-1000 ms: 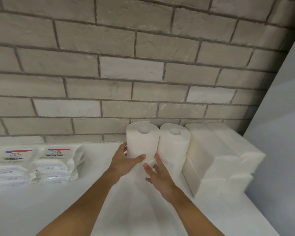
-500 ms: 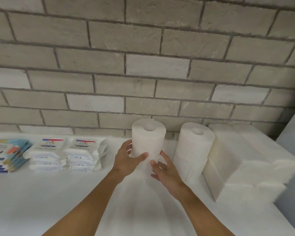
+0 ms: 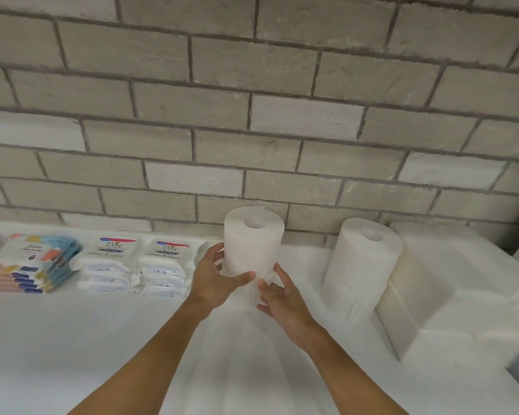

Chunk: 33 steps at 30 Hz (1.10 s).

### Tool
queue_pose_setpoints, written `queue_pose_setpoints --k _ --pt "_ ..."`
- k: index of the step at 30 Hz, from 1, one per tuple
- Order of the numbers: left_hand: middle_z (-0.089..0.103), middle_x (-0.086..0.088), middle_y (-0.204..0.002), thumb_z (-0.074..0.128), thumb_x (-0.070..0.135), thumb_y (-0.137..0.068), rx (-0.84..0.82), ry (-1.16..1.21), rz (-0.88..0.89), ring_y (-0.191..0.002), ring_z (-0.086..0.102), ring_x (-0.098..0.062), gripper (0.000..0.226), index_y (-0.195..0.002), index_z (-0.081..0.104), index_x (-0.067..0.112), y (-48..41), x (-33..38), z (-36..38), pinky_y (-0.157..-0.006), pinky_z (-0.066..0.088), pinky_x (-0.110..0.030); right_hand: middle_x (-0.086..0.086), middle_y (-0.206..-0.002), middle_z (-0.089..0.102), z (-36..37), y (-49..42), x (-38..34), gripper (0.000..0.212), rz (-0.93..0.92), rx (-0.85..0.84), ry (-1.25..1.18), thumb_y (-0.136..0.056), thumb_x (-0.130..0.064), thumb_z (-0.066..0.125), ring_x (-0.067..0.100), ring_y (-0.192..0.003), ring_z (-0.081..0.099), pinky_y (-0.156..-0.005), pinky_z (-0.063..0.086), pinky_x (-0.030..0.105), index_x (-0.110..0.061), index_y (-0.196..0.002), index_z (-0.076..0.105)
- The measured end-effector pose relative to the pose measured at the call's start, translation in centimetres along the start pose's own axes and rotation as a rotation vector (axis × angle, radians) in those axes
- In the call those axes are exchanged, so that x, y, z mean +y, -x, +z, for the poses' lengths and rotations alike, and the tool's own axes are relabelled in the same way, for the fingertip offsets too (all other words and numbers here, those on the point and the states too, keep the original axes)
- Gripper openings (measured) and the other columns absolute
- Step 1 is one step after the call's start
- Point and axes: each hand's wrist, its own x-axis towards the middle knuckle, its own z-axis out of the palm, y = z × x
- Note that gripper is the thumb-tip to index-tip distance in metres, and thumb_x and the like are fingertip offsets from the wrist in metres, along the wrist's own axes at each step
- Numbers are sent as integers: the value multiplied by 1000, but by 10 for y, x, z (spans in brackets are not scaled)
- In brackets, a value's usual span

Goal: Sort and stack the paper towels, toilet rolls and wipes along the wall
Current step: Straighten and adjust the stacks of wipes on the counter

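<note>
I'm in the sorting step. My left hand (image 3: 213, 277) is wrapped round the lower part of a tall white paper roll (image 3: 252, 244), thumb across the front and fingers behind. My right hand (image 3: 279, 298) lies against the roll's lower right side with its fingers spread and fairly straight, steadying more than clasping. The roll stands upright at the centre of the frame, close to the brick wall (image 3: 252, 130). It sits between the Dove wipes packs (image 3: 141, 262) at left and a second roll (image 3: 363, 265) at right, well apart from that one.

I judge the next move is to set this roll down against the wall in its own spot and keep it vertical. Then I have to let go without tipping it.

The second roll touches the folded paper towels (image 3: 450, 295) stacked at the right edge. At far left lie the colourful wipes packs (image 3: 27, 265), cut off by the frame.

The roll's base is hidden behind my hands and washes out against the white counter (image 3: 72, 339). I cannot tell whether it is resting or lifted. Nor can I tell whether these are kitchen or toilet rolls. The small print on the packs is unreadable, and the towel stack's far end runs out of view.
</note>
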Motion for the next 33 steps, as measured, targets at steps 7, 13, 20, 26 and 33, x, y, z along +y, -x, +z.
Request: queue_pose_setpoints --k 7,13,20,26,33 --pt "44 1 -146 90 36 -63 27 -29 7 -127 47 -22 99 -145 36 24 2 2 1 -96 46 -35 3 -147 46 -13 5 -1 70 40 20 60 -90 -47 62 23 -128 51 -93 52 28 -42 -149 26" --pt "52 4 -116 94 36 -55 265 28 201 -100 51 -13 84 -124 47 30 18 20 4 -82 46 -23 2 -133 56 -44 30 -12 36 -24 113 56 -94 -33 62 20 -117 59 -92 53 30 -36 -129 56" --pt "57 7 -91 90 30 -66 45 84 365 -79 51 -12 44 -96 58 26 35 50 60 -68 45 -21 0 -118 62 -105 59 -7 15 -127 497 56 -94 -25 62 19 -101 63 -89 55 39 -25 -109 63" --pt "62 11 -96 82 27 -76 2 9 382 -84 59 -13 31 -94 58 29 42 56 128 -67 53 -20 7 -122 51 -138 60 -7 40 -192 690 164 -89 -23 68 20 -105 55 -98 47 38 -14 -120 46" --pt "47 11 -139 72 44 -84 -244 -96 122 -119 51 -14 71 -144 38 29 34 45 179 -93 48 -27 -4 -147 42 -151 43 -4 73 -218 579 242 -93 -50 55 17 -135 41 -111 37 40 -23 -150 20"
